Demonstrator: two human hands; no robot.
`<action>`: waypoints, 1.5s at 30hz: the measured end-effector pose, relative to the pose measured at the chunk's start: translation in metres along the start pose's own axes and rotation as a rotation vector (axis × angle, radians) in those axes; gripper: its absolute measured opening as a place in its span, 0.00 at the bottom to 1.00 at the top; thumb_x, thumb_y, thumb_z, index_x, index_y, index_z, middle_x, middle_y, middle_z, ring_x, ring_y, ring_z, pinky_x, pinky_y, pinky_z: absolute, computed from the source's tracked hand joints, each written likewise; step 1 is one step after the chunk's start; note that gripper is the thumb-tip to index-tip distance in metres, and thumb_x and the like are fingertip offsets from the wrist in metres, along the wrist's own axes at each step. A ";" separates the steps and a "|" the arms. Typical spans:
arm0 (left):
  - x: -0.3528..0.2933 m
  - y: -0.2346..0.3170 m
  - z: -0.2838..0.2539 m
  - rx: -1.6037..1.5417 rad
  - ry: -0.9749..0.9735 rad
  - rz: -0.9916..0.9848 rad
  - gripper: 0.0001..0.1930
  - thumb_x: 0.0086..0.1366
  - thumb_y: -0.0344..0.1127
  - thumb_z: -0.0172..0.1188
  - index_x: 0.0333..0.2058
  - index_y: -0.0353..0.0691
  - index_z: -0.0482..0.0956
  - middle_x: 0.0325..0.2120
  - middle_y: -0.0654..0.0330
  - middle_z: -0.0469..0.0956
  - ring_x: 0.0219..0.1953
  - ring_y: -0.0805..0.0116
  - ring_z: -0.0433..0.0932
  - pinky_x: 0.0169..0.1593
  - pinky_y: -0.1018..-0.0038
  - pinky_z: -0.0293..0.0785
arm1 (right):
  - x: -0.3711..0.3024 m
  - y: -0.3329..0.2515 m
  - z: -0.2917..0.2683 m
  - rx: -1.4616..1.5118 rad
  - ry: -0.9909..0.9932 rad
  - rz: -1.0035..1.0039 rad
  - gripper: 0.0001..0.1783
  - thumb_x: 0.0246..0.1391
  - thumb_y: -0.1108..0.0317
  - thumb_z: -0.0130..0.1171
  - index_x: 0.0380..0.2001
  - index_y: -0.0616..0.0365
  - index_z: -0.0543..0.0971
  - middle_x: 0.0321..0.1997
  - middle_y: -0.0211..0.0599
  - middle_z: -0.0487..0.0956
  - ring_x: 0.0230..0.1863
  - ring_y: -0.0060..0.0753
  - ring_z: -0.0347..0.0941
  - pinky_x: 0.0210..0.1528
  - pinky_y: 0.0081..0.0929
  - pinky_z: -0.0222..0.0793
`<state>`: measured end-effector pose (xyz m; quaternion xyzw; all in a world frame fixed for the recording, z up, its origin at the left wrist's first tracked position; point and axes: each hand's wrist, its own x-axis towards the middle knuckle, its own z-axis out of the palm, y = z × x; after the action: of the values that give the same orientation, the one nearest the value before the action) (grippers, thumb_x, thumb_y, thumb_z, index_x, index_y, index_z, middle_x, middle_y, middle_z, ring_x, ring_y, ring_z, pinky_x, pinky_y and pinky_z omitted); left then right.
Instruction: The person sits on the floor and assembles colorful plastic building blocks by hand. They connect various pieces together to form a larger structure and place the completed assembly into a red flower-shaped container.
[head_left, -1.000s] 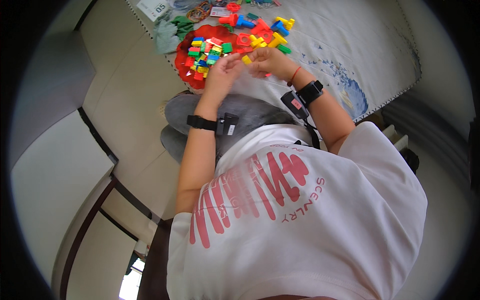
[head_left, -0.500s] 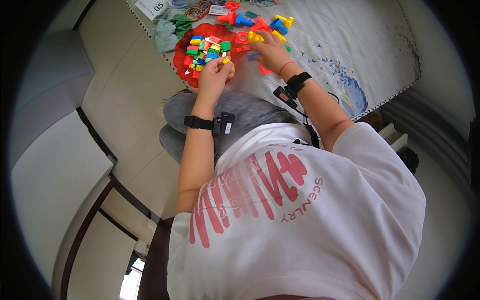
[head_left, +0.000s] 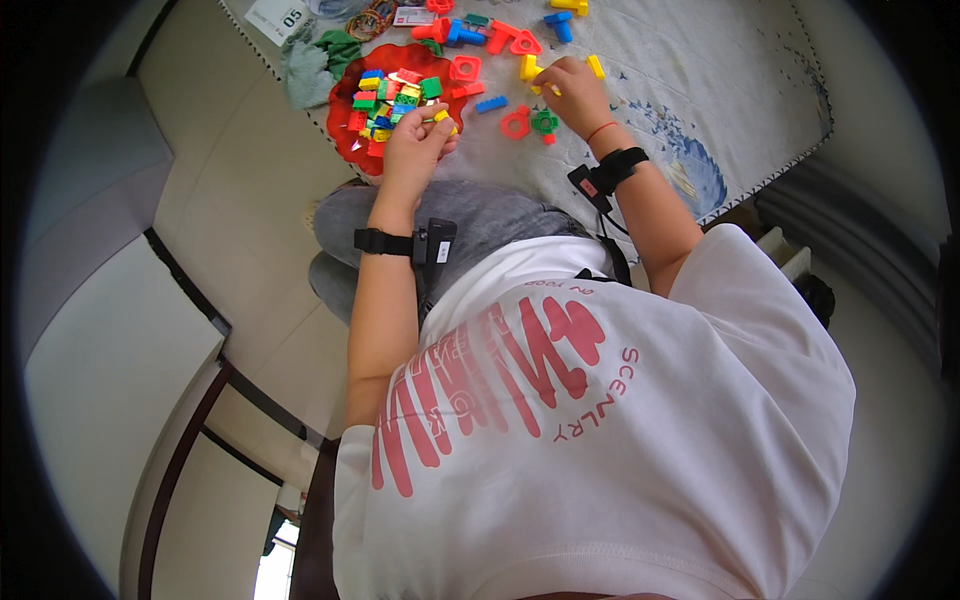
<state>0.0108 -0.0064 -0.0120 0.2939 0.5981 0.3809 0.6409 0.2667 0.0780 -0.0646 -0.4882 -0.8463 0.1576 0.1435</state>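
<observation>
Pinching a blocky yellow piece (head_left: 442,117)

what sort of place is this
Probably a room in a home, though a classroom can't be ruled out: there's a printed tablecloth, a red dish of colourful toy bricks, and a pale floor that looks tiled.

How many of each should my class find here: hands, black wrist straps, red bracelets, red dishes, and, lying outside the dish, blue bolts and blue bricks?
Hands: 2 (left hand, right hand)
Black wrist straps: 2
Red bracelet: 1
Red dish: 1
Blue bolts: 2
Blue brick: 1
Total: 9
</observation>
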 end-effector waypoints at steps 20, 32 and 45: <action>0.000 0.001 -0.005 -0.062 0.026 -0.045 0.15 0.62 0.32 0.58 0.46 0.33 0.70 0.31 0.62 0.76 0.29 0.77 0.76 0.32 0.83 0.74 | 0.024 -0.055 0.054 -0.026 -0.112 -0.059 0.24 0.44 0.63 0.61 0.48 0.44 0.72 0.47 0.34 0.71 0.47 0.40 0.71 0.42 0.36 0.71; -0.002 0.002 -0.012 -0.094 0.106 -0.132 0.08 0.63 0.30 0.49 0.40 0.37 0.72 0.30 0.62 0.75 0.29 0.75 0.77 0.32 0.82 0.74 | 0.034 -0.026 0.045 0.167 -0.076 0.215 0.18 0.48 0.66 0.56 0.45 0.53 0.73 0.42 0.45 0.74 0.43 0.50 0.73 0.41 0.41 0.71; -0.001 0.014 -0.001 0.188 0.155 0.330 0.15 0.63 0.39 0.59 0.44 0.35 0.76 0.34 0.64 0.76 0.34 0.78 0.72 0.44 0.82 0.68 | 0.042 -0.109 -0.005 1.225 -0.496 0.297 0.10 0.53 0.68 0.61 0.37 0.60 0.74 0.29 0.27 0.77 0.27 0.15 0.71 0.25 0.15 0.66</action>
<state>0.0080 0.0004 -0.0001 0.4164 0.6223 0.4445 0.4917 0.1635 0.0635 -0.0121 -0.3792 -0.5360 0.7343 0.1726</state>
